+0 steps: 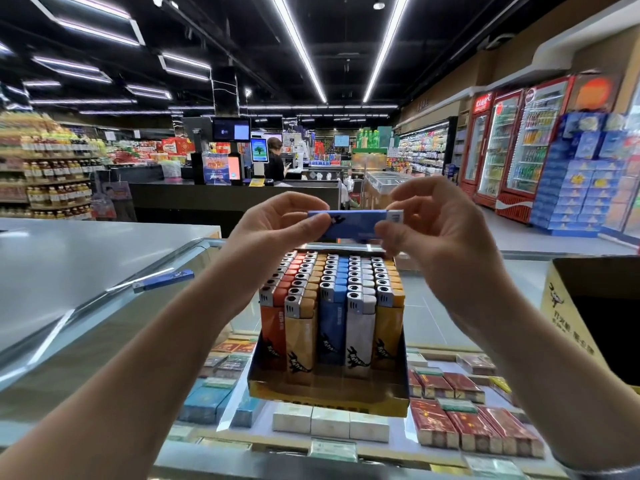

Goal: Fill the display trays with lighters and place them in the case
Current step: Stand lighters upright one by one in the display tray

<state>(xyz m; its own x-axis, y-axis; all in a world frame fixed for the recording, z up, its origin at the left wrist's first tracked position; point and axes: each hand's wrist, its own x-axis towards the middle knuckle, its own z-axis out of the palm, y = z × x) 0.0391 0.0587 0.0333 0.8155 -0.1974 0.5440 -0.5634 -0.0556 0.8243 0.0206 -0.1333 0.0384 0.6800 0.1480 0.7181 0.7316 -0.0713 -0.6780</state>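
A supermarket, seen from behind the tobacco counter.

Stocked shelves (45,168) ran down the left, drinks fridges (512,147) lined the right wall, a checkout (235,161) with screens stood ahead, and cigarette packs (464,424) lay under the glass table (450,299).

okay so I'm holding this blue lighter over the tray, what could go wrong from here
The blue lighter is pinched only at its ends by your left hand and right hand; it might slip onto the glass counter. The display tray looks packed, so forcing it in could tip neighbouring lighters.
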